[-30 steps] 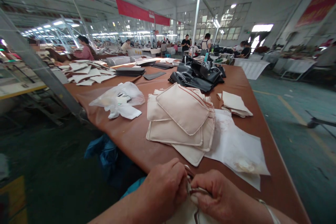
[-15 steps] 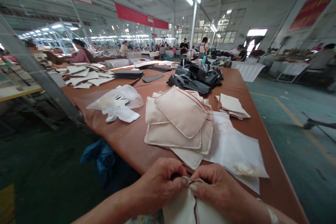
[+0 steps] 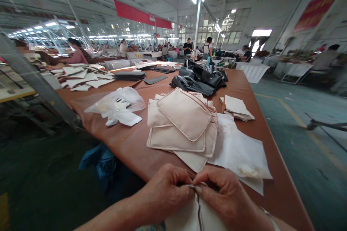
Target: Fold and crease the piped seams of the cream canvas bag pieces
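At the bottom of the view my left hand and my right hand meet thumb to thumb, both pinched shut on the top edge of a cream fabric pouch with a dark seam line down its middle. The pouch hangs at the near edge of the brown table. Just beyond my hands lies a stack of finished cream pouches with pink-brown piping.
White paper sheets lie right of the stack, a clear plastic bag to the left, black bags and small cream pieces further back. A blue bag sits below the table's left edge. Other people work at distant tables.
My hands rose a little and closed together on the pouch's top edge. The camera has drifted slightly, shifting the table contents left.
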`<state>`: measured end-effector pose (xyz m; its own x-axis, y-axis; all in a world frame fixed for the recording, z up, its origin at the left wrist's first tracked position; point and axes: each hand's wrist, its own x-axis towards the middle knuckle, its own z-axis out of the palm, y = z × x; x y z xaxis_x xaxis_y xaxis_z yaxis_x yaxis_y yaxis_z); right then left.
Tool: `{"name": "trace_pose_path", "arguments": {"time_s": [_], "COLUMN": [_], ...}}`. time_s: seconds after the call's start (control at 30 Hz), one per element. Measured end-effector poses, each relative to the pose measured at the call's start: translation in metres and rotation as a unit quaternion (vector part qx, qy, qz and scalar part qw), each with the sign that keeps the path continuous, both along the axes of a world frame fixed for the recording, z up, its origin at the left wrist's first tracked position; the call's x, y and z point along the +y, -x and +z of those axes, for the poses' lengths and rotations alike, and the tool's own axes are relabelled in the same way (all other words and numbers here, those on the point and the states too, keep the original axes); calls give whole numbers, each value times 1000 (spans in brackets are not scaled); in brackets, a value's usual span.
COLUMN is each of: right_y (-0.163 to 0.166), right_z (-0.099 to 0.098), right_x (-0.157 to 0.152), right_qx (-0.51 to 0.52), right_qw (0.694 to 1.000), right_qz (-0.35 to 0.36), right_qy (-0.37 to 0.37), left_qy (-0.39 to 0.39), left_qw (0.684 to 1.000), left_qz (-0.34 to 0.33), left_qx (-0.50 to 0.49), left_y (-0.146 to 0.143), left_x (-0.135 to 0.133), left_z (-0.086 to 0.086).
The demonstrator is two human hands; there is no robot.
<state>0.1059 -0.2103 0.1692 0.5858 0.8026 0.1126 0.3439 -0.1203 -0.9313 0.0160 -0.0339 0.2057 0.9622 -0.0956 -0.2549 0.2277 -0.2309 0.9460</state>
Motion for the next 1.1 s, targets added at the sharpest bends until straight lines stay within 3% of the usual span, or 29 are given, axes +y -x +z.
{"name": "trace_pose_path", "arguments": {"time_s": [0.13,0.2,0.33,0.43,0.53,0.63,0.7,0.77,0.9,1.0,1.1], "right_y": [-1,-2,-4,-5,-5,-3,-1,0,-2,-8,-16], "right_z": [5,7,4,0,5,14,17,19,22,27,33], "right_x": [-5,-8,-14,-17,-17,-18,-21,-25,-32,-25,-16], "right_qx": [-171,-243,-352,-430,-483,-515,-497,-430,-172,5,78], "right_qw": [979,961,927,892,866,847,857,895,983,995,982], "right_qz": [73,86,93,93,109,125,115,87,60,96,165], "right_qy": [-86,-95,-85,-106,-68,-50,-72,-81,-25,25,53], "left_qy": [62,133,224,229,190,168,146,102,1,-41,-79], "left_qw": [997,989,966,965,973,977,984,993,995,990,986], "left_qz": [-10,-14,51,23,-18,-17,-24,-44,-85,-98,-110], "left_qx": [38,64,117,124,130,129,103,49,-48,-91,-101], "left_y": [4,8,12,12,10,10,10,11,12,11,11], "left_x": [4,6,6,6,7,9,10,11,10,9,8], "left_z": [-2,-1,0,-1,-2,-1,1,5,15,19,21]}}
